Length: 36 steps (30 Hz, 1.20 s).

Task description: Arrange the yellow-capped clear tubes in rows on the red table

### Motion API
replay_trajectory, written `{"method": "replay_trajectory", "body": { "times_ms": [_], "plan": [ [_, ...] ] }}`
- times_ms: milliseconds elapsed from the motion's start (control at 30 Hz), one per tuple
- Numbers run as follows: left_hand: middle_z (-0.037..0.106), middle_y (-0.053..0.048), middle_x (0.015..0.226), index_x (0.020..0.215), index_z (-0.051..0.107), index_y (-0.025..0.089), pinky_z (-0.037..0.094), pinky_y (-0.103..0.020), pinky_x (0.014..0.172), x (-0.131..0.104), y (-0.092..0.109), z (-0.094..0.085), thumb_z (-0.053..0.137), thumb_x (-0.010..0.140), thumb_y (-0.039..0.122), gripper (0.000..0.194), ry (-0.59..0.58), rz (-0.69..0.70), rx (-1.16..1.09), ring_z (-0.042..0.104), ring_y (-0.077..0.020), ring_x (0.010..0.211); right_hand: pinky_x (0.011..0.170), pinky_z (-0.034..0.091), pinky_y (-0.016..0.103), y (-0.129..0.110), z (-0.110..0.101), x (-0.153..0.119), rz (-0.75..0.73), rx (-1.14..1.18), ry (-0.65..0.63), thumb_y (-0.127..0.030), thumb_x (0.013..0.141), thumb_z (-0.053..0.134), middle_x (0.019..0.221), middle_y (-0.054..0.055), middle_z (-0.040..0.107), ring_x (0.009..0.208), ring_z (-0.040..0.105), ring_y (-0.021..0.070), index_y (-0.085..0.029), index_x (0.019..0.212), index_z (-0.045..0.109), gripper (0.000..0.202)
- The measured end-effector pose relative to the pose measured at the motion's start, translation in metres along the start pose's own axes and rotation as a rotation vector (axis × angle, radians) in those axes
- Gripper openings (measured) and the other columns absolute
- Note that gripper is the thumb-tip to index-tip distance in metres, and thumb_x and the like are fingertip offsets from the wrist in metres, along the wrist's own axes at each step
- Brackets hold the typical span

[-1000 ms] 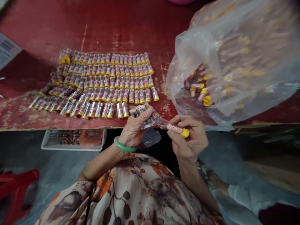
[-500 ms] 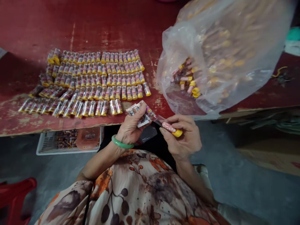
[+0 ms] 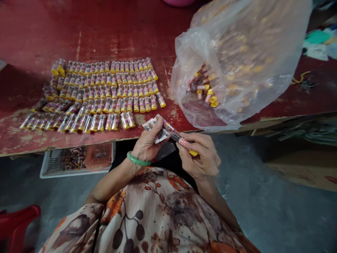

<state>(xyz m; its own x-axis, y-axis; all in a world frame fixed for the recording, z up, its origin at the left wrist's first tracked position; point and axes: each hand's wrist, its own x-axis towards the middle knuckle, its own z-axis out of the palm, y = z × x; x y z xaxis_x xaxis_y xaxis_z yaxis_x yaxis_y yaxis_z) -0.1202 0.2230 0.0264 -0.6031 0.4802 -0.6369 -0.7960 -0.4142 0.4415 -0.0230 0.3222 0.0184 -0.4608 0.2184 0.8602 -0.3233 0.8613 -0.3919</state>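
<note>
In my left hand (image 3: 146, 146), thumb on top, are several small printed wrappers (image 3: 152, 123) with clear plastic parts. The clear end (image 3: 172, 133) of the top wrapper points toward my right hand (image 3: 201, 154). The fingers of that hand are closed around a small tube (image 3: 183, 141) with a red-and-white pattern and a yellow cap (image 3: 193, 153). The tube's dark front end meets the wrapper's clear end; how far it sits inside, I cannot tell. Both hands are just off the table's front edge, above my lap.
Yellow-ended wrapped tubes (image 3: 113, 102) lie in several rows on the worn red table (image 3: 126, 31). A big clear plastic bag (image 3: 195, 44) of similar tubes lies open at right. Below are a white basket (image 3: 50, 168) and a red stool (image 3: 23, 218).
My right hand has come closer to my left, bringing the tube's front end to the clear wrapper. My left hand keeps its grip. The whole view has shifted slightly.
</note>
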Motion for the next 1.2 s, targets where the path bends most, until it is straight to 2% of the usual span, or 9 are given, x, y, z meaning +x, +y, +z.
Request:
{"method": "replay_trajectory", "body": {
  "times_ms": [167, 333, 533, 667, 800, 867, 967, 1033, 1200],
  "plan": [
    [0.069, -0.001, 0.079, 0.081, 0.067, 0.017, 0.053, -0.023, 0.059, -0.001, -0.001, 0.0, 0.081, 0.066, 0.028, 0.023, -0.047, -0.03, 0.004, 0.063, -0.0123, 0.066, 0.067, 0.059, 0.037, 0.001, 0.0, -0.002, 0.007, 0.022, -0.038, -0.003, 0.072, 0.067, 0.092, 0.004, 0.068, 0.08, 0.068, 0.0205, -0.022, 0.093, 0.057, 0.03],
    [0.067, 0.0, 0.072, 0.078, 0.065, 0.016, 0.053, -0.024, 0.057, -0.001, 0.0, -0.003, 0.084, 0.06, 0.03, 0.03, -0.067, -0.047, 0.054, 0.061, -0.0124, 0.062, 0.065, 0.058, 0.033, 0.002, 0.001, -0.008, 0.049, -0.013, -0.013, -0.008, 0.072, 0.072, 0.087, 0.007, 0.068, 0.075, 0.067, 0.02, -0.018, 0.097, 0.059, 0.03],
    [0.065, 0.003, 0.071, 0.08, 0.066, 0.016, 0.051, -0.021, 0.058, -0.004, -0.008, -0.007, 0.086, 0.057, 0.031, 0.034, -0.141, 0.156, 0.109, 0.06, -0.0095, 0.06, 0.065, 0.058, 0.027, -0.002, 0.003, -0.018, -0.138, -0.302, -0.094, -0.012, 0.071, 0.077, 0.095, 0.009, 0.068, 0.076, 0.067, 0.0182, -0.018, 0.103, 0.058, 0.038],
    [0.069, 0.001, 0.08, 0.085, 0.068, 0.016, 0.051, -0.021, 0.069, -0.008, -0.011, -0.007, 0.085, 0.061, 0.029, 0.032, -0.219, 0.211, 0.112, 0.062, -0.0093, 0.069, 0.072, 0.059, 0.031, -0.007, 0.005, -0.015, -0.02, -0.179, -0.066, -0.011, 0.073, 0.075, 0.1, 0.01, 0.065, 0.086, 0.066, 0.0205, -0.018, 0.109, 0.058, 0.04],
    [0.069, 0.0, 0.078, 0.084, 0.068, 0.016, 0.052, -0.025, 0.071, -0.011, -0.007, -0.008, 0.085, 0.06, 0.031, 0.033, -0.228, 0.189, 0.145, 0.062, -0.011, 0.067, 0.081, 0.057, 0.041, -0.006, -0.009, -0.01, 0.135, 0.138, -0.348, -0.019, 0.082, 0.064, 0.127, 0.015, 0.053, 0.101, 0.062, 0.024, -0.02, 0.123, 0.055, 0.042],
    [0.069, -0.001, 0.078, 0.083, 0.068, 0.016, 0.052, -0.027, 0.072, -0.012, -0.006, -0.009, 0.085, 0.059, 0.034, 0.034, -0.242, 0.183, 0.17, 0.063, -0.0128, 0.068, 0.085, 0.056, 0.044, -0.003, -0.016, -0.01, 0.187, 0.229, -0.402, -0.018, 0.084, 0.059, 0.131, 0.014, 0.052, 0.106, 0.06, 0.0251, -0.021, 0.126, 0.054, 0.042],
    [0.07, -0.002, 0.081, 0.085, 0.069, 0.018, 0.052, -0.028, 0.072, -0.014, -0.008, -0.011, 0.086, 0.056, 0.038, 0.039, -0.31, 0.173, 0.214, 0.064, -0.0153, 0.071, 0.084, 0.055, 0.044, -0.002, -0.019, -0.011, 0.195, 0.194, -0.255, -0.012, 0.082, 0.058, 0.119, 0.012, 0.061, 0.107, 0.06, 0.0257, -0.021, 0.121, 0.058, 0.04],
    [0.07, -0.002, 0.084, 0.085, 0.069, 0.018, 0.052, -0.028, 0.074, -0.016, -0.011, -0.01, 0.087, 0.054, 0.039, 0.042, -0.339, 0.166, 0.232, 0.065, -0.0161, 0.074, 0.075, 0.057, 0.039, -0.004, -0.016, -0.011, 0.195, 0.16, -0.153, -0.009, 0.079, 0.06, 0.11, 0.011, 0.064, 0.097, 0.063, 0.0236, -0.02, 0.115, 0.061, 0.038],
    [0.071, -0.005, 0.087, 0.084, 0.07, 0.017, 0.052, -0.029, 0.078, -0.023, -0.02, -0.008, 0.088, 0.05, 0.04, 0.044, -0.34, 0.135, 0.226, 0.066, -0.0197, 0.083, 0.061, 0.058, 0.032, -0.012, -0.008, -0.001, 0.21, 0.122, -0.021, -0.008, 0.076, 0.062, 0.096, 0.006, 0.068, 0.078, 0.066, 0.0195, -0.021, 0.098, 0.066, 0.026]
  ]
}}
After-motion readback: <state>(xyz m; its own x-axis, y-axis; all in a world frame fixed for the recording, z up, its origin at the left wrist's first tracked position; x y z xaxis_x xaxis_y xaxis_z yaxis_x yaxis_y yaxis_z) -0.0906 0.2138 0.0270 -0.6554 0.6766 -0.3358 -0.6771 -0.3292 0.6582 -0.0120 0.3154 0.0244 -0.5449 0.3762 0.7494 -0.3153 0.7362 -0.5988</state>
